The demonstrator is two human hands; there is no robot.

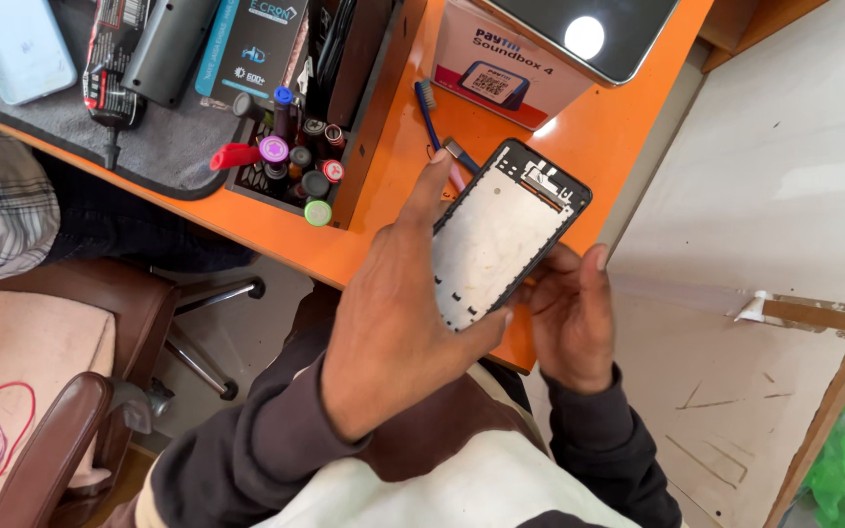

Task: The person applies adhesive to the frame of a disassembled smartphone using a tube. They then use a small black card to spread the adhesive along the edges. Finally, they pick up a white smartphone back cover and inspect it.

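Orange desk (599,137) fills the upper centre of the head view, with pale flooring at 3 o'clock and a brown office chair (100,323) at 9 o'clock.

Both hands grip a stripped phone frame (501,240) just above the desk's near edge, near centre of view. The frame is tilted, its top end pointing toward 1 o'clock; a pale inner plate faces the camera inside a black border.

- Left hand (388,328): closed around the frame's left long edge, thumb extended upward along that edge, fingertips curled round the lower end.
- Right hand (569,323): cradles the frame from below and behind at its lower right side, thumb raised beside the right edge (contact under the frame is hidden).

Surrounding items:
- Blue-handled brush (428,110) lying on the desk at 11 o'clock from the frame, apart from it.
- Black tray of small bottles and coloured caps (290,161) at 10 o'clock, resting on the desk.
- White and red box (506,68) at 12 o'clock, with a tablet (589,34) on top.
- Grey work mat (163,142) at the upper left, carrying a pale blue phone (17,44).
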